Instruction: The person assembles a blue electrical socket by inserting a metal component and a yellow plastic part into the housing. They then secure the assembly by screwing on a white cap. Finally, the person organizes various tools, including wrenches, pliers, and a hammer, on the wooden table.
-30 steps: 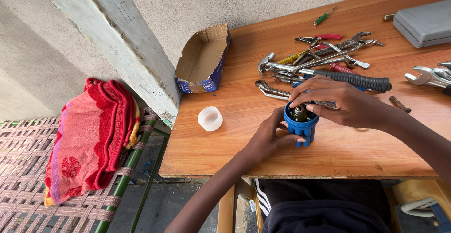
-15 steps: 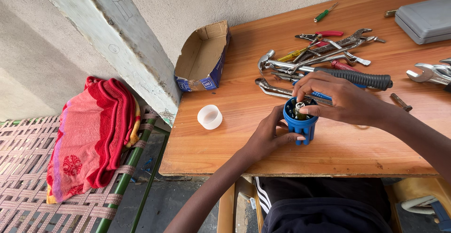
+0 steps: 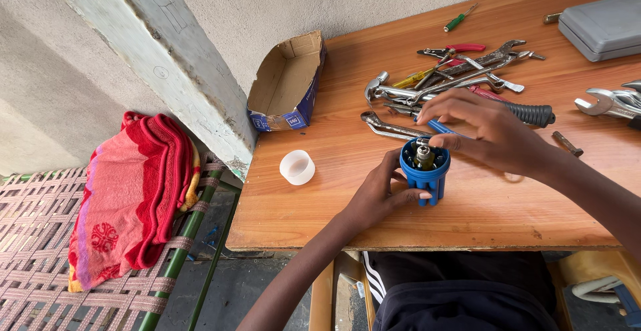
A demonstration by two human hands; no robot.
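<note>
A wooden table (image 3: 347, 191) stands against a rough grey wall, and a person sits at it.

The left hand (image 3: 377, 194) wraps round a small blue cup-shaped holder (image 3: 425, 176) with ribbed sides. The fingers curl round its side and the thumb presses on the front, so it stands upright near the front edge of the table. The right hand (image 3: 491, 131) hangs over the top of the holder. Its thumb and first finger pinch together at the rim, on a small metal bit, I think, but it is too tiny to be sure. The other fingers are spread out loosely.

Inside the holder sits a dark metal piece (image 3: 424, 157). It looks partly put in, not finished, because the hand is right there at the top.

Just behind the hands lies a heap of tools (image 3: 454, 77): spanners, pliers and a screwdriver with a black handle. More spanners (image 3: 611, 102) lie to the right. A white cap (image 3: 297, 167) sits alone to the left. An open cardboard box (image 3: 287, 81) lies by the wall. A grey case (image 3: 604, 27) rests in the far corner. A red cloth (image 3: 130, 197) hangs on a woven bench beside the table.
</note>
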